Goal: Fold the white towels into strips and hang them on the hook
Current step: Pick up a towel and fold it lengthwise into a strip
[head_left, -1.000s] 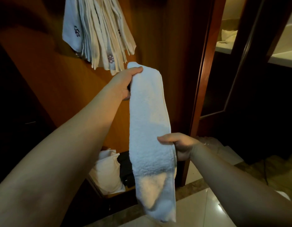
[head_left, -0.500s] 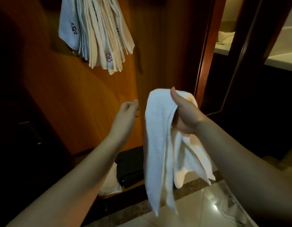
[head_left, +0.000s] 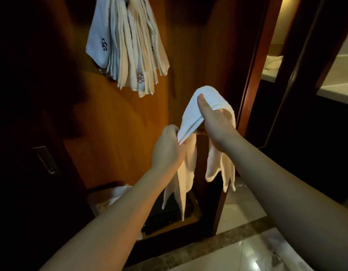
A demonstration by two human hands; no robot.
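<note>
In the middle of the frame a white towel (head_left: 200,112) is being held up in front of a wooden panel (head_left: 114,133), draped over the right hand (head_left: 216,124) so that it bends at the top and falls in two loose tails on either side. The right hand is gripping it — the thumb is pressing along the near face of the cloth while the fingers are hidden behind it. Lower and to the left, the left hand (head_left: 168,147) is closing around the towel's left-hanging part, pinching the hemmed edge where a grey stripe is running along the fabric; below that grip the tail is dangling down towards the bottom centre of the frame. The other tail is hanging under the right wrist, its corners drooping freely. In the upper left of the frame a bundle of folded towels (head_left: 128,47) is hanging against the panel — narrow strips pressed side by side, some showing small embroidered marks; what they are hanging from is out of sight. At the lower centre an open compartment (head_left: 194,214) is holding dark folded items, with pale cloth (head_left: 118,192) lying just to their left. A glossy tiled floor (head_left: 237,251) is filling the lower right, and a dark door frame (head_left: 255,61) is rising along the right side.
</note>
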